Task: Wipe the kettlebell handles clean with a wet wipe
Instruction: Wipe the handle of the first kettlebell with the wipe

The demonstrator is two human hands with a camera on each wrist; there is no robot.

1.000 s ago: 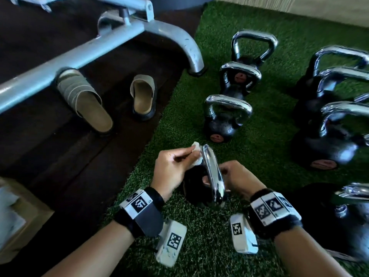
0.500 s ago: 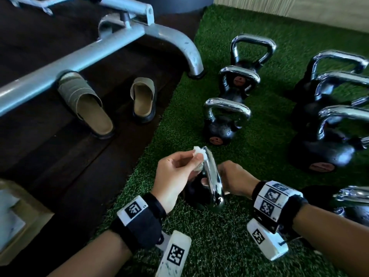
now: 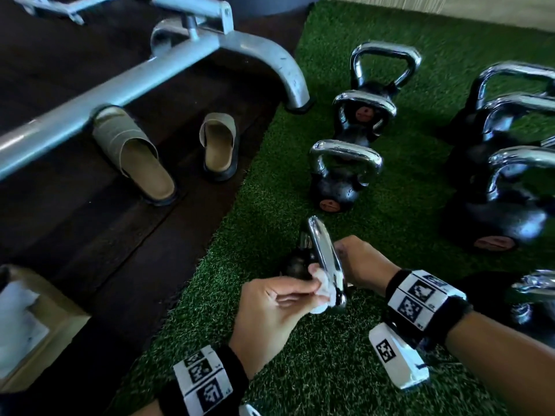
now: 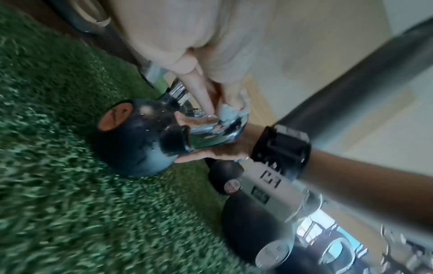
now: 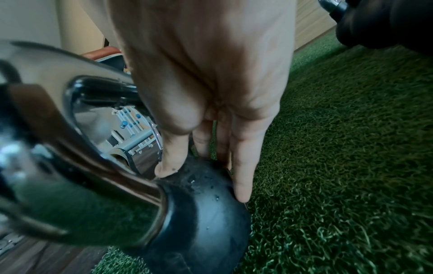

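Observation:
A small black kettlebell (image 3: pixel 295 265) lies tilted on the green turf (image 3: pixel 270 181), its chrome handle (image 3: pixel 322 253) pointing up and away. My left hand (image 3: pixel 313 291) pinches a white wet wipe (image 3: pixel 322 292) against the near end of the handle. In the left wrist view the wipe (image 4: pixel 230 111) is bunched on the chrome handle (image 4: pixel 211 129) under my fingers (image 4: pixel 201 92). My right hand (image 3: pixel 357 259) holds the kettlebell from the right. The right wrist view shows its thumb and fingers (image 5: pixel 241 166) wrapped on the black ball (image 5: pixel 206 213) beside the handle (image 5: pixel 70 148).
Three small kettlebells (image 3: pixel 342 178) stand in a row beyond, and larger ones (image 3: pixel 495 211) stand at the right. A grey metal machine frame (image 3: pixel 150 73) and two sandals (image 3: pixel 135 157) are on the dark floor to the left. A cardboard box (image 3: pixel 45 331) sits at lower left.
My left hand has slid the wipe from the far top of the handle down to its near end. My right hand keeps its hold on the kettlebell.

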